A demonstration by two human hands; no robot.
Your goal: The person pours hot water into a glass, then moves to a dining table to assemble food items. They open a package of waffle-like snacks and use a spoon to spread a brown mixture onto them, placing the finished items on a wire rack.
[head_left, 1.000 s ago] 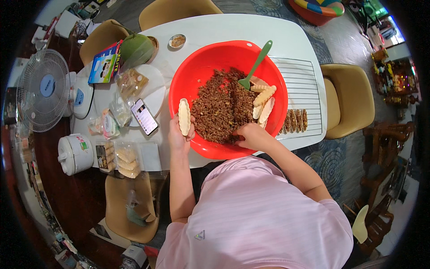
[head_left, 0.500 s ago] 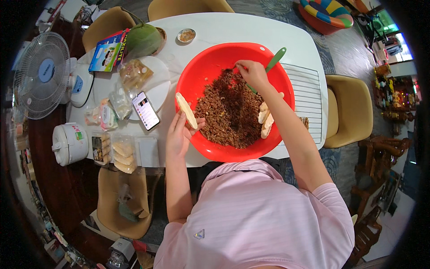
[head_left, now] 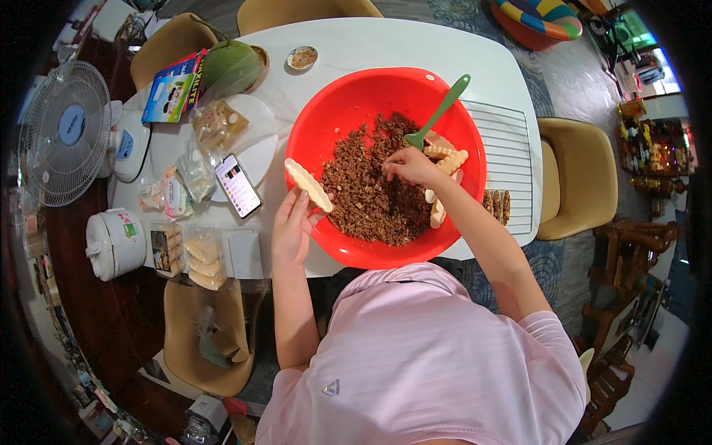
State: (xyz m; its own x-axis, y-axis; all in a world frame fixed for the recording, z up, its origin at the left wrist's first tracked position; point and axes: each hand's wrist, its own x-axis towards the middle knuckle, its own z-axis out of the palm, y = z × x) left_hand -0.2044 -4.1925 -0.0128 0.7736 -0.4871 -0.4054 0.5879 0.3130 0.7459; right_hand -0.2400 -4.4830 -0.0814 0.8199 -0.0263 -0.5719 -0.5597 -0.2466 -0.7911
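A wide red bowl (head_left: pixel 319 119) sits before me on the table, filled with a brown crumbly mixture (head_left: pixel 356 208). At the bowl's left rim my left hand (head_left: pixel 291 226) holds a pale, boat-shaped shell with scalloped edges (head_left: pixel 308 185), tilted between thumb and fingers. My right hand (head_left: pixel 412 166) reaches down into the mixture, fingers pinched together on some of it; the fingertips are partly hidden. Several more pale shells (head_left: pixel 451 160) lie inside the bowl's right side, partly behind my right forearm. A green spatula (head_left: pixel 443 107) leans on the bowl's upper right, its blade near my right hand.
A wire rack (head_left: pixel 512 141) at the right bears several brown pieces (head_left: pixel 498 205). Left of the bowl lie a phone (head_left: pixel 237 185), bagged food (head_left: pixel 219 124), and clear packs of shells (head_left: pixel 204 256). A white rice cooker (head_left: pixel 116 245) and a fan (head_left: pixel 72 126) stand farther left.
My right hand has moved from the bowl's far side toward me, into the middle of the mixture. The spatula and more of the shells now show. My left hand keeps its shell.
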